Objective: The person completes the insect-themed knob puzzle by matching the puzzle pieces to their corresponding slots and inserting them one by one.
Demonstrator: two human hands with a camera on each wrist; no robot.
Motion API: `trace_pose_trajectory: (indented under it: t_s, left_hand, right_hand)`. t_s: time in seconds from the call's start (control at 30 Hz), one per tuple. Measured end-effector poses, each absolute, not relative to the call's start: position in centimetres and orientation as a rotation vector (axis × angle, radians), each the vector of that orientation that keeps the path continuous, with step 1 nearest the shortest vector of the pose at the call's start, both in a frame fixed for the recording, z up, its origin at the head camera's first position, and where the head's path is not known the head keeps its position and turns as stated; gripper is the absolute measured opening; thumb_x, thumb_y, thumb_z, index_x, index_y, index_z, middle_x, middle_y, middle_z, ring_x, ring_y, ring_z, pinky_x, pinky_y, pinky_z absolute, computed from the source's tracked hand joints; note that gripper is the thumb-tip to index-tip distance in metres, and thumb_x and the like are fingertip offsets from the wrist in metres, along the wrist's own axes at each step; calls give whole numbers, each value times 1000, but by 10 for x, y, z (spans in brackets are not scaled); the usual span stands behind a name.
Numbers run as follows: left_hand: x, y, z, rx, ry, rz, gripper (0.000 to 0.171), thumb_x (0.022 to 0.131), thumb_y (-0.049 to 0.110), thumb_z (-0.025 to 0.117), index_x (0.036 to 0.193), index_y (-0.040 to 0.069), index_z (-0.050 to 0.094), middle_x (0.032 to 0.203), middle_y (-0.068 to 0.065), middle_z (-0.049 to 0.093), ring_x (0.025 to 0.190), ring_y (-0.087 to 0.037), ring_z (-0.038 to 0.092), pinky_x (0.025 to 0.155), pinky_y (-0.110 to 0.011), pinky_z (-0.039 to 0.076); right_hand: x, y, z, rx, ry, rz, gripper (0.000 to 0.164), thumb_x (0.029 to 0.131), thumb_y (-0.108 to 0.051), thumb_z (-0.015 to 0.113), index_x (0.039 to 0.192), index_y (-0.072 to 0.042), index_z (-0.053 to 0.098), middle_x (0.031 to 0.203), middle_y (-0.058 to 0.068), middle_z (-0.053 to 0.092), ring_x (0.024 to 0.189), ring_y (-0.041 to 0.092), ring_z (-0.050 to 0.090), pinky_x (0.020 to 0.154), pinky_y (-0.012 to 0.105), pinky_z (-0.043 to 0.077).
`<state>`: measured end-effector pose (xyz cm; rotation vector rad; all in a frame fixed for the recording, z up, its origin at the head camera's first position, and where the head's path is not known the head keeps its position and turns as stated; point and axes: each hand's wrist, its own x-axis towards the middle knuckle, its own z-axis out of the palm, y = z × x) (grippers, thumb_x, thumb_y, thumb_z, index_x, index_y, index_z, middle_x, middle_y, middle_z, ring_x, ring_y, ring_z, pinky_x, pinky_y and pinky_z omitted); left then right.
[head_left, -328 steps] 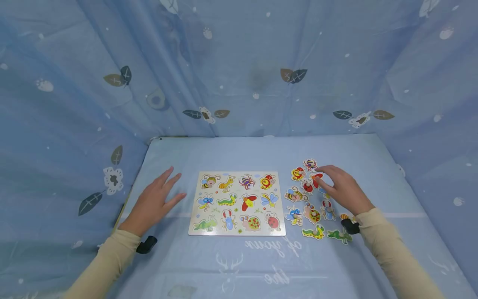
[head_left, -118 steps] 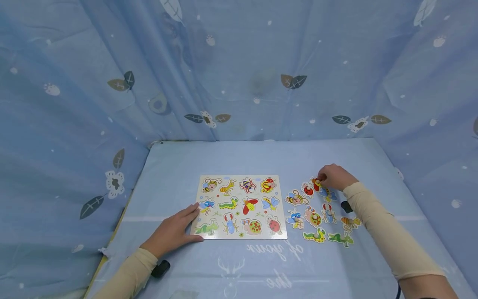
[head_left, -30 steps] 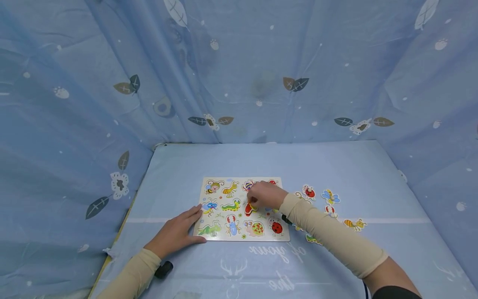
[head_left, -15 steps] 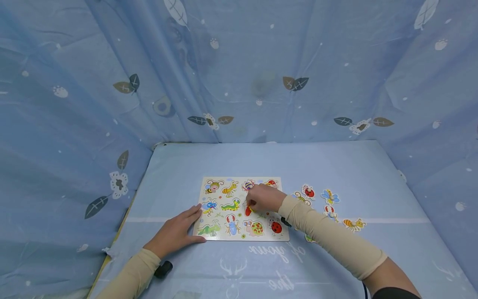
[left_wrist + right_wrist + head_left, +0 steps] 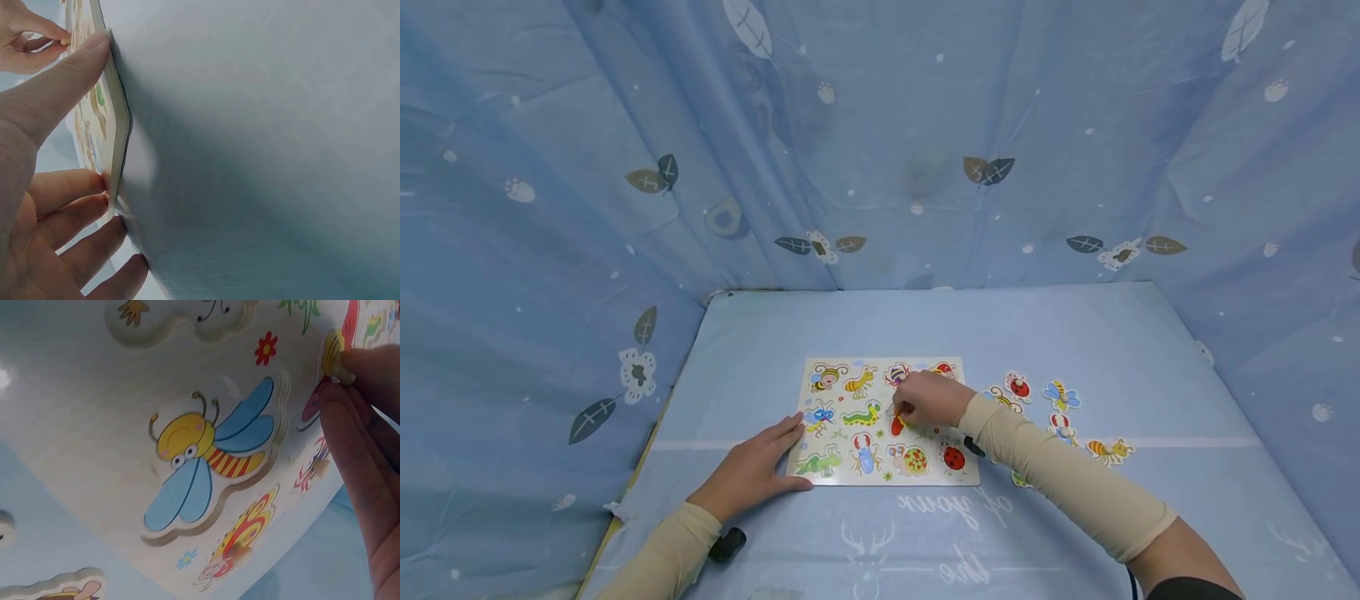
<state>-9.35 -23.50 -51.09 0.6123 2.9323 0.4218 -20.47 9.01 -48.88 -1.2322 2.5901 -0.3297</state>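
A pegged wooden insect puzzle board (image 5: 940, 481) lies flat on the table. My right hand (image 5: 932, 398) is over its middle, thumb and finger pinching the small knob of a red-winged firefly puzzle piece (image 5: 333, 355), which sits at the matching picture; whether it lies fully flush I cannot tell. My left hand (image 5: 748, 467) rests at the board's left side, its thumb on the near edge and fingers along the left edge in the left wrist view. A spider piece (image 5: 310, 469) and a butterfly piece (image 5: 240, 534) with knobs sit in the board's top row.
Right of the board lie loose pieces: a ladybug (image 5: 1017, 386), a blue-winged bee (image 5: 1061, 395), a beetle (image 5: 1062, 427), an ant-like insect (image 5: 1109, 451) and others partly hidden under my right forearm. A patterned blue curtain (image 5: 917, 150) hangs behind the table.
My left hand came to the board's edge. The spider, butterfly and then firefly pieces moved from the right-hand group to the board. Over the last second my hands have barely moved.
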Motion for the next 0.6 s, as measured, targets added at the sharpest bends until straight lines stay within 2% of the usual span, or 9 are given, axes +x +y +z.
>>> trace_pose_trajectory:
  t_s: [0.17, 0.37, 0.5, 0.6]
  left_hand:
    - [-93, -235, -514, 602, 2935, 426, 100, 70, 72, 69, 146, 11, 46, 158, 1, 35, 141, -26, 42, 104, -47, 47]
    - [-92, -235, -513, 615, 2937, 417, 100, 70, 72, 69, 145, 10, 47, 157, 1, 36, 140, -25, 42, 104, -46, 48]
    - [-92, -235, -512, 625, 2934, 414, 99, 71, 71, 69, 146, 10, 46, 157, 0, 36, 140, -25, 42, 104, -46, 48]
    - [-91, -235, -510, 629, 2936, 420, 98, 71, 69, 71, 145, 10, 46, 157, 0, 36, 140, -25, 42, 104, -46, 48]
  right_hand:
    - [-207, 105, -483, -1199, 2599, -380, 6, 87, -18, 70, 91, -19, 73, 80, -9, 66, 66, 4, 54, 62, 21, 46]
    - [-212, 138, -473, -1131, 2688, -419, 15, 84, -18, 74, 99, -14, 73, 89, -3, 70, 73, 6, 57, 67, 25, 51]
    - [-218, 167, -472, -975, 2756, -404, 19, 84, -20, 75, 102, -16, 74, 96, -4, 71, 78, 8, 60, 71, 27, 53]
    - [-218, 188, -468, -824, 2778, -376, 24, 83, -22, 76, 106, -15, 73, 104, 0, 72, 86, 14, 65, 77, 33, 56]
